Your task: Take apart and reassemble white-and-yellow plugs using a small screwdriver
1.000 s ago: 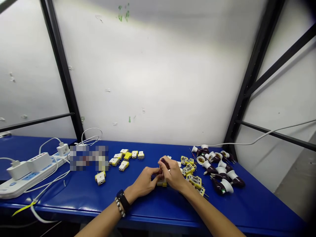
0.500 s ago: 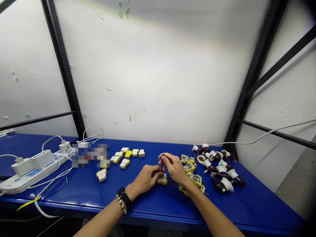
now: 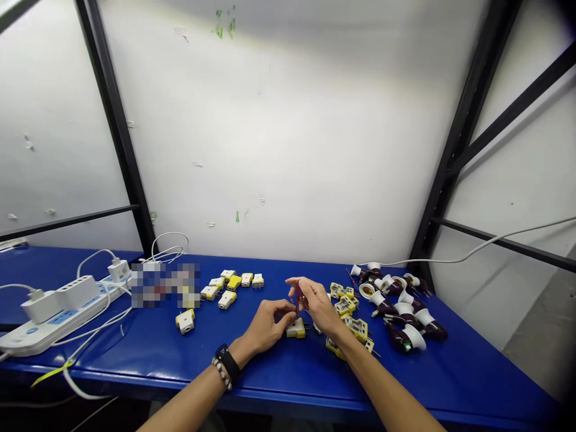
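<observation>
My right hand [image 3: 312,300] pinches a slim screwdriver [image 3: 297,294] with a dark reddish handle, held upright, one finger stretched out to the left. Its tip is hidden behind the fingers of my left hand [image 3: 272,324]. Those left fingers are pressed together at the screwdriver's lower end, against the upper left edge of a white and yellow electrical plug [image 3: 296,329]. Whatever they grip is too small to make out. That plug lies flat on the blue table, its prongs pointing right. Beside my right wrist lie several opened yellow plugs [image 3: 355,327] with metal parts showing.
Several closed white and yellow plugs [image 3: 227,299] lie left of centre. Dark brown lamp holders with white rims [image 3: 405,312] are piled at the right. At the far left a white power strip [image 3: 58,318] trails cables. Black metal posts [image 3: 117,120] frame the white back wall.
The right fingers have shifted on the screwdriver handle, and one finger now stretches out to the left. My left hand and the plug have stayed almost in place.
</observation>
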Available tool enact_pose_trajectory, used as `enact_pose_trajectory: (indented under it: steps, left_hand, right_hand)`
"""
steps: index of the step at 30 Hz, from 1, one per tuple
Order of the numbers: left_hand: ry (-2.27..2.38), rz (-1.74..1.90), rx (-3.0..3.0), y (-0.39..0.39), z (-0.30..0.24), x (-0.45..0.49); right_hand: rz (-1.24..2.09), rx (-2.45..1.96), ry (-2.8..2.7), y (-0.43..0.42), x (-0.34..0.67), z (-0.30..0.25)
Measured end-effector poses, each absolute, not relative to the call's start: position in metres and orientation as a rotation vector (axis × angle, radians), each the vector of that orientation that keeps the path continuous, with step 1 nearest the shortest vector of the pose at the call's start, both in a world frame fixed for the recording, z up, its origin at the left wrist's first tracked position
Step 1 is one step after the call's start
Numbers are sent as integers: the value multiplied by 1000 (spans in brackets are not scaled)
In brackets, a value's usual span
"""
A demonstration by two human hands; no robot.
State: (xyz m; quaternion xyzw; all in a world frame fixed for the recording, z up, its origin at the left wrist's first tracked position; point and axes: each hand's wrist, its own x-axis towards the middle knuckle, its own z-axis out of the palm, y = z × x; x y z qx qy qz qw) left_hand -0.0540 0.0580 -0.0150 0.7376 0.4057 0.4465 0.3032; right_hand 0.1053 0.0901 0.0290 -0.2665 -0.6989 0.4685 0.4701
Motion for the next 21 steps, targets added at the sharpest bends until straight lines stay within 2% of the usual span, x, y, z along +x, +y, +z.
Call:
enact_pose_trajectory:
  steps: [6,11,16,21]
  left_hand:
    - [1159,1188,1950,58,-13,-51]
    - [1145,1153,1982,57,-12,-51]
    - [1189,1208,1969,60,-14,-52]
    - [1115,1171,2018,59,-12,-52]
  right_hand:
    - [1020,-714,-1708,87,105,30]
    - [1130,-665,-1755,87,105,28]
    - [1045,-672,-1746,86,104,28]
    - [1113,-650,-1779,85,105,29]
